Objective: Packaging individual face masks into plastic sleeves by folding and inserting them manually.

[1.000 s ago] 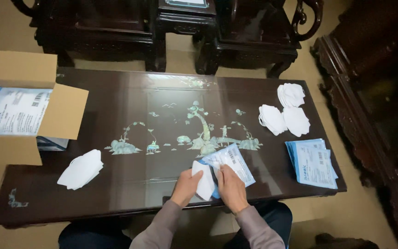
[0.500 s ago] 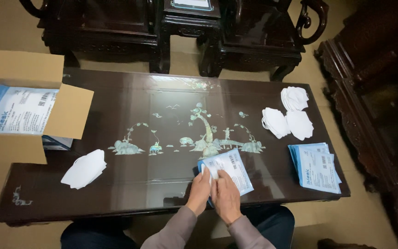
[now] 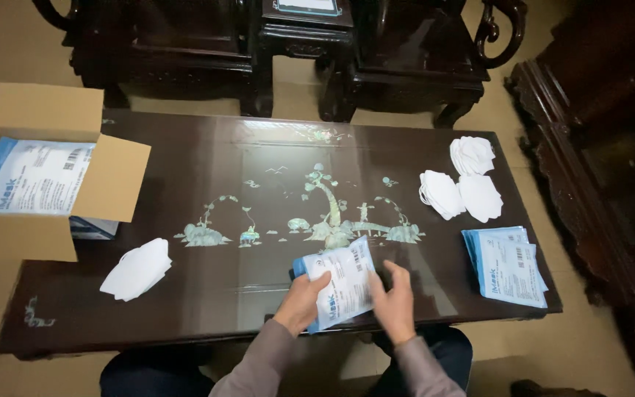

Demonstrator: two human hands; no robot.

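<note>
Left hand (image 3: 304,301) fingers clench the blue-and-white flat mask packet (image 3: 339,283); right hand (image 3: 393,303) fingers rest open alongside; matching blue packets (image 3: 507,266) stacked right on the bench (image 3: 259,184).

Your left hand (image 3: 304,301) covers the blue-white pouch's (image 3: 341,283) lower left edge. Cardboard box (image 3: 53,176) cut off at left frame edge. Pouch print too small to tell.

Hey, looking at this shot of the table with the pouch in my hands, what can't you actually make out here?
- Pouch, head view: whether a mask is inside; its opaque face hides that.
- Left hand: fingertips hidden behind the pouch.
- Right hand: blurred, so contact with the pouch is unclear.
- Cardboard box: cut off by the left edge; contents below the top packet are hidden.
- Stack of pouches: count too small to tell.
</note>
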